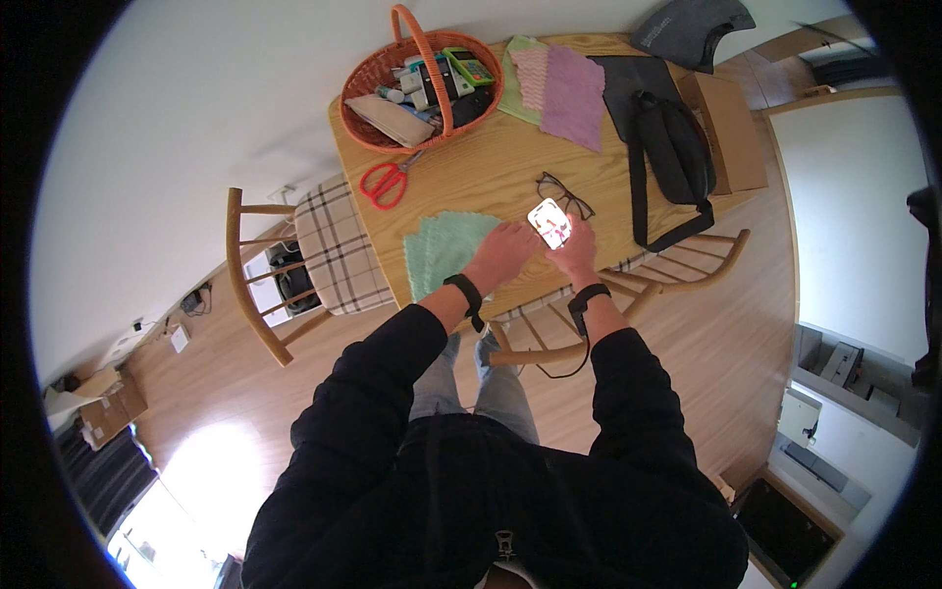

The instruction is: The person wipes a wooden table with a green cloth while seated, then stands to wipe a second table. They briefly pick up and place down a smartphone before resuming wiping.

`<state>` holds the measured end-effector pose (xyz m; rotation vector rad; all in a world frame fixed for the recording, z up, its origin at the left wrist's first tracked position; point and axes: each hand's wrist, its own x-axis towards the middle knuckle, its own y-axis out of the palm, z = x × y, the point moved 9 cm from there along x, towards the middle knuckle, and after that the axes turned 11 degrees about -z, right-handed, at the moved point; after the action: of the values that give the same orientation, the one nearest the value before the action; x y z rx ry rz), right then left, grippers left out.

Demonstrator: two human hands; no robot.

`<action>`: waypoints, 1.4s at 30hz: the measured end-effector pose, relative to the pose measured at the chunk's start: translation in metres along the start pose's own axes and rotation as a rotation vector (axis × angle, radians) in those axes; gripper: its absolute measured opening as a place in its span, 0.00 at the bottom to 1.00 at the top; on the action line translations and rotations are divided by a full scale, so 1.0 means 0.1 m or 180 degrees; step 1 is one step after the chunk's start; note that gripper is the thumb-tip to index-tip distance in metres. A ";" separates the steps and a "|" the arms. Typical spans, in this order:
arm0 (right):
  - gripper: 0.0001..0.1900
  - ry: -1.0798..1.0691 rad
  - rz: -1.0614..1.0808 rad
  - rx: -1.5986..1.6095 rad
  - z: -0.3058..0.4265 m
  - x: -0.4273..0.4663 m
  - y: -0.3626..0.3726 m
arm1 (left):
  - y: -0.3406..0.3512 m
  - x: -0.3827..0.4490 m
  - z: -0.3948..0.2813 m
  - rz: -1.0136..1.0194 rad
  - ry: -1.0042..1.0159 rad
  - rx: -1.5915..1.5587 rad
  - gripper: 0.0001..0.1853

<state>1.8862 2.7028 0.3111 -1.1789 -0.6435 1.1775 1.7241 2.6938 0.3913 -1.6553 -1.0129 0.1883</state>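
My right hand [578, 250] holds a smartphone [550, 223] with its bright screen facing up. Close to the phone's left edge is my left hand [508, 254], back upward, its fingertips hard to make out. I cannot tell whether they touch the phone. Partly beneath my left hand and forearm, mint-green cloths [445, 247] lie overlapped on the wooden table [471, 177]. Just beyond the phone rests a pair of dark-framed eyeglasses [565, 195]. Each wrist wears a black band.
An orange wicker basket [353, 88] of assorted items stands at the back left, red-handled scissors [386, 184] before it. Green, pink and purple cloths [572, 96] lie at the back. A black bag [673, 151] and cardboard box [728, 132] are right. Wooden chairs [243, 272] flank the table.
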 end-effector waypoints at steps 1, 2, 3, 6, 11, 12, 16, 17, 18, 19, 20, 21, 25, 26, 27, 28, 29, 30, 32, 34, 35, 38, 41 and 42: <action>0.48 0.0012 0.0052 -0.0013 0.00 0.01 0.02 | 0.00 -0.02 0.02 0.0075 0.0010 -0.0013 0.14; 0.49 0.0094 0.0110 -0.0105 -0.04 0.01 0.03 | 0.03 -0.04 0.03 0.0236 0.0019 -0.0032 0.14; 0.49 0.0017 0.0133 -0.0087 -0.01 0.03 0.04 | 0.01 -0.05 0.07 0.0226 0.0030 0.0000 0.14; 0.48 -0.0054 0.0113 -0.0125 0.01 0.04 0.03 | -0.01 -0.08 0.10 0.0335 0.0050 0.0061 0.15; 0.40 0.0290 0.0768 0.1139 0.03 -0.02 0.07 | -0.07 -0.06 0.15 0.0462 -0.0139 -0.0042 0.29; 0.35 0.0268 0.0417 0.1418 0.04 -0.05 -0.07 | -0.17 -0.01 0.13 0.0204 -0.0057 0.0026 0.31; 0.27 0.1293 0.1861 0.2884 0.15 -0.34 0.08 | -0.42 0.15 0.06 -0.0081 0.0227 0.0290 0.36; 0.27 0.1473 0.1949 0.2928 0.15 -0.41 0.07 | -0.48 0.17 0.02 -0.0056 0.0313 0.0364 0.37; 0.26 0.1597 0.2084 0.3096 0.19 -0.45 0.07 | -0.54 0.19 0.00 -0.0020 0.0417 0.0314 0.37; 0.26 0.1674 0.2288 0.3411 0.26 -0.50 0.06 | -0.62 0.17 -0.01 0.0024 0.0530 0.0280 0.38; 0.26 0.1833 0.2390 0.3612 0.31 -0.55 0.07 | -0.70 0.15 -0.03 0.0030 0.0661 0.0264 0.39; 0.26 0.1933 0.2556 0.3964 0.40 -0.59 0.07 | -0.79 0.13 -0.03 0.0047 0.0712 0.0222 0.40; 0.27 0.2216 0.2774 0.4660 0.62 -0.71 0.00 | -1.11 0.06 -0.03 -0.0136 0.0861 0.0188 0.43; 0.27 0.2100 0.2889 0.4681 0.69 -0.76 -0.05 | -1.16 0.03 -0.03 -0.0076 0.0852 0.0211 0.44; 0.27 0.2103 0.2927 0.4624 0.73 -0.76 -0.09 | -1.25 0.04 -0.02 -0.0237 0.0894 0.0226 0.42; 0.28 0.2095 0.2968 0.4559 0.78 -0.78 -0.16 | -1.33 0.02 -0.03 -0.0275 0.0925 0.0261 0.41; 0.28 0.2049 0.3138 0.4585 0.86 -0.83 -0.22 | -1.41 0.01 -0.04 -0.0319 0.0928 0.0259 0.39; 0.29 0.1999 0.3322 0.4601 0.95 -0.88 -0.28 | -1.47 0.01 -0.05 -0.0357 0.0945 0.0323 0.36; 0.30 0.1900 0.3624 0.4514 1.12 -0.97 -0.37 | -1.60 -0.02 -0.10 -0.0428 0.0912 0.0381 0.30; 0.31 0.1877 0.3769 0.4301 1.25 -1.04 -0.44 | -1.73 -0.09 -0.16 -0.0548 0.0882 0.0445 0.25; 0.31 0.1690 0.3642 0.4072 1.29 -1.03 -0.48 | -1.80 -0.13 -0.20 -0.0635 0.0876 0.0474 0.23; 0.33 0.0788 0.3221 0.3335 1.52 -1.02 -0.66 | -1.96 -0.34 -0.27 -0.0702 0.0689 0.0804 0.22; 0.36 -0.1190 0.2871 0.2466 1.98 -1.22 -0.89 | -2.11 -0.63 -0.32 -0.0753 0.0206 0.1079 0.24; 0.38 -0.1829 0.2623 0.2084 2.13 -1.31 -0.95 | -2.12 -0.74 -0.34 -0.0637 0.0051 0.1203 0.25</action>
<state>1.6916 2.6617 0.4894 -0.5088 -0.1103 2.2571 1.5899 2.6180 0.5585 -1.2054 -1.0515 0.2178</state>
